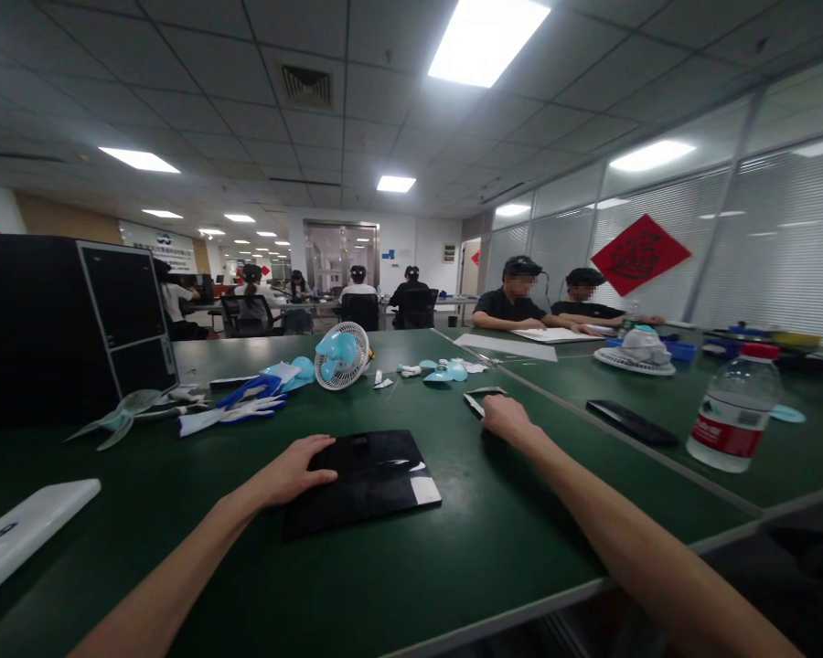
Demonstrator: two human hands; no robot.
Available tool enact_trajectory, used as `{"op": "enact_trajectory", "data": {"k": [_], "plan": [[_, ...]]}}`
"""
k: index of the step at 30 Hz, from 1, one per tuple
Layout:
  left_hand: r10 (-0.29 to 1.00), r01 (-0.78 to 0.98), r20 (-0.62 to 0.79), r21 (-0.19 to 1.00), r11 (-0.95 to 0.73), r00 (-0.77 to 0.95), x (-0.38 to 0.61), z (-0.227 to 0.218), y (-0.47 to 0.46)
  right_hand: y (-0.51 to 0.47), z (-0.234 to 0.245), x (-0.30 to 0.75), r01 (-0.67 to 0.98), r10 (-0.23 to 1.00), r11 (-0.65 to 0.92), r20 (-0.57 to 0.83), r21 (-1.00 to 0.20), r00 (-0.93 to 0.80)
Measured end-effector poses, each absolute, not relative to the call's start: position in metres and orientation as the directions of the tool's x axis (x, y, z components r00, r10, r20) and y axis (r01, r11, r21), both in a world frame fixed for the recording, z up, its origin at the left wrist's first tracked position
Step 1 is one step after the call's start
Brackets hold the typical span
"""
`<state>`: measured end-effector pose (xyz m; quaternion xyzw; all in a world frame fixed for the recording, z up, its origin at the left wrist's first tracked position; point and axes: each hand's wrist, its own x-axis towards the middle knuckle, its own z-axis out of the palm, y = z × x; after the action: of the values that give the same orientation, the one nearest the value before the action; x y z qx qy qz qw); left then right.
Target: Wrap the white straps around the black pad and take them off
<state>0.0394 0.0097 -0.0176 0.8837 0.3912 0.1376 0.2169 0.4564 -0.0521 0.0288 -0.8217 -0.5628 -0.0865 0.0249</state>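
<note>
Green table (466, 557), left hand (292, 470) palm-down

The desk (480, 557) is green. The flat panel (367, 471) is black with a white patch (424, 490) at one corner. The fan (344, 356) has a white cage (358, 366) and light blue blades (336, 349). The gloves (243, 400) are blue and white. The bottle (733, 411) is clear, with a red cap (760, 351) and a red and white label (731, 424). A red diamond (641, 254) has dark writing on it.

An open-plan office is indicated by ceiling tiles (377, 100), light panels (488, 41) and chairs (359, 313); glass partitions (796, 110) are lined with blinds (788, 247).
</note>
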Motion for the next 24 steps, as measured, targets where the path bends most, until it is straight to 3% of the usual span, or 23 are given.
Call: {"op": "enact_trajectory", "data": {"k": [7, 10, 14, 17, 20, 22, 24], "plan": [[0.759, 0.632, 0.062, 0.511, -0.583, 0.649, 0.039, -0.019, 0.011, -0.078, 0.072, 0.479, 0.828, 0.752, -0.561, 0.416, -0.002, 0.511], [0.758, 0.628, 0.088, 0.502, -0.595, 0.647, 0.039, -0.020, 0.010, -0.087, 0.083, 0.475, 0.836, 0.665, -0.543, 0.570, -0.077, 0.484], [0.767, 0.633, 0.115, 0.494, -0.596, 0.632, 0.041, -0.019, 0.009, -0.087, 0.090, 0.451, 0.921, 0.654, -0.344, 0.657, -0.185, 0.376], [0.787, 0.621, 0.261, 0.497, -0.606, 0.560, 0.043, -0.012, 0.010, -0.085, 0.093, 0.427, 0.934, 0.700, -0.056, 0.653, -0.353, 0.289], [0.764, 0.578, 0.524, 0.511, -0.636, 0.377, 0.040, 0.006, 0.010, -0.084, 0.093, 0.402, 0.741, 0.815, 0.217, 0.535, -0.636, 0.221], [0.737, 0.538, 0.640, 0.552, -0.637, 0.216, 0.035, 0.022, 0.007, -0.084, 0.091, 0.386, 0.540, 0.890, 0.298, 0.433, -0.787, 0.140], [0.736, 0.477, 0.666, 0.611, -0.632, 0.123, 0.029, 0.037, 0.000, -0.085, 0.086, 0.369, 0.386, 0.938, 0.308, 0.345, -0.870, 0.029]]}}
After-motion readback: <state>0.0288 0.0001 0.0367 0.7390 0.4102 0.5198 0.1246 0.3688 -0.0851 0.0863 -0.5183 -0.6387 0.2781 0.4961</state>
